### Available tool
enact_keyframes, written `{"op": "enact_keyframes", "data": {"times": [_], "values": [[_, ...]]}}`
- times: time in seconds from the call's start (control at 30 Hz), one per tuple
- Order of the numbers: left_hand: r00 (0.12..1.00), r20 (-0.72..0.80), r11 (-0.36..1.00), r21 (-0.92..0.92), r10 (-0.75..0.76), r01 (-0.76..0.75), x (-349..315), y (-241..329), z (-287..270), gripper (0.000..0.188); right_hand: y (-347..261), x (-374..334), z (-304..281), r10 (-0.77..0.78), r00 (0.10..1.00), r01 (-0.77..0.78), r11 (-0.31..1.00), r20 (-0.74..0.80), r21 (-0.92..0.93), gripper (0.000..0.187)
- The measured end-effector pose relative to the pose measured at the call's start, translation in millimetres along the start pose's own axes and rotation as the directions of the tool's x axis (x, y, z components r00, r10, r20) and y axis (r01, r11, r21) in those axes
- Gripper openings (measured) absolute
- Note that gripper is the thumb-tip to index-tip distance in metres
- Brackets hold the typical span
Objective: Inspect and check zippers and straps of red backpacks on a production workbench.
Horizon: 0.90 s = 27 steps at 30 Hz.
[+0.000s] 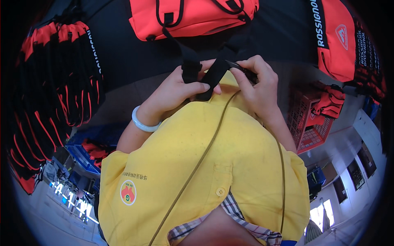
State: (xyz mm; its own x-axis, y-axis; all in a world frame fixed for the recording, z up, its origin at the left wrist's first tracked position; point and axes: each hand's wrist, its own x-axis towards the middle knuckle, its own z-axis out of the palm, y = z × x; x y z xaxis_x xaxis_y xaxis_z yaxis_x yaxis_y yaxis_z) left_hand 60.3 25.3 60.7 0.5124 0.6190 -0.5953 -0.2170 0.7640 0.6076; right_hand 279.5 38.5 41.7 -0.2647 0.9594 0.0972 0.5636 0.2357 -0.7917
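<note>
2 hands (174, 88) hold black webbing (215, 78), left of a white-lettered red bag (335, 51).

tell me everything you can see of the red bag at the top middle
The bright red bag looks like fabric, with black strap loops and small black fittings. It lies on a black surface, its far part cut off by the picture's upper edge. A black strap runs from it toward the left hand.
</note>
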Motion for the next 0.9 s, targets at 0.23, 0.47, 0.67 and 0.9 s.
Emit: {"op": "enact_keyframes", "data": {"times": [0.23, 0.47, 0.67, 0.9], "values": [[1.0, 0.011, 1.0, -0.007, -0.021, 0.021, -4.7, 1.1, -2.4, 0.058, 1.2, -1.8, 6.1, 0.136, 0.989, -0.144, 0.968, 0.053, 0.206, 0.017], [0.98, -0.144, 0.817, 0.575, 0.138, -0.031, 13.2, -43.4, -65.1, 0.038, 59.5, -13.5, 5.8, 0.379, 0.925, -0.376, 0.918, -0.002, 0.126, 0.015], [0.599, -0.788, 0.292, 0.612, 0.142, 0.735, -110.8, -189.3, -232.3, 0.067, 177.8, -53.3, -55.4, 0.367, 0.92, -0.227, 0.784, 0.136, -0.578, 0.024], [0.467, -0.662, 0.603, 0.742, 0.586, 0.295, -80.6, -100.4, -163.0, 0.047, 93.9, 48.7, 10.6, 0.25, 0.968, -0.25, 0.967, 0.004, -0.042, 0.016]]}}
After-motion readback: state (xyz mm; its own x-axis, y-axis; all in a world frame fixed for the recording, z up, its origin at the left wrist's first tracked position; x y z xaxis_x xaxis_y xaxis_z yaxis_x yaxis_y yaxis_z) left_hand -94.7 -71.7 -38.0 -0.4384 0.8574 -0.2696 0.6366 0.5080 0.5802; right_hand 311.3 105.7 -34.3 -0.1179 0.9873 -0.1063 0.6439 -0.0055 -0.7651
